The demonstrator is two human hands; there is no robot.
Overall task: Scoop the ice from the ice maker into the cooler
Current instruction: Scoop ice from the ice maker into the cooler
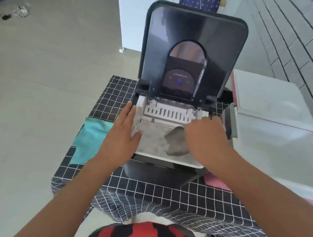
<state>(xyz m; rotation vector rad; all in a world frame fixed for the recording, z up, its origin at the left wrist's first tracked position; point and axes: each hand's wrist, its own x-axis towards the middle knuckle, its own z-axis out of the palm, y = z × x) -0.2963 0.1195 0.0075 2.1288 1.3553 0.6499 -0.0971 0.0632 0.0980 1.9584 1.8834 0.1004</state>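
Black ice maker [163, 172] set on tabletop under black-and-white grid cloth [164, 195]; used below as landmark. Lid [222, 54] raised upright at rear of ice maker, control panel with one blue light visible through lid window. White basket [167, 161] exposed inside open top, holding ice [151, 142] in pale mass; single cubes not distinguishable.

Left hand [121, 132]: laid flat on left rim of ice maker, fingers straight, thumb reaching over edge toward ice. Grip released, nothing held.

Right hand [205, 139]: positioned over right side of basket, fingers curled down around handle end of grey scoop [177, 143]. Grip clenched on scoop. Scoop bowl lying in ice, extending leftward from hand. Handle itself hidden under hand.

Cooler [274, 127]: white body with pink trim, directly right of ice maker, just beside it. Lid appears closed, grey handle [230, 120] facing ice maker.

Teal cloth [91, 139]: left of ice maker, lying on grid cloth at its edge.

Pink item [215, 182]: right front corner of ice maker, partly hidden by right forearm; identity not determinable.

Grey floor [41, 90]: left of ice maker.
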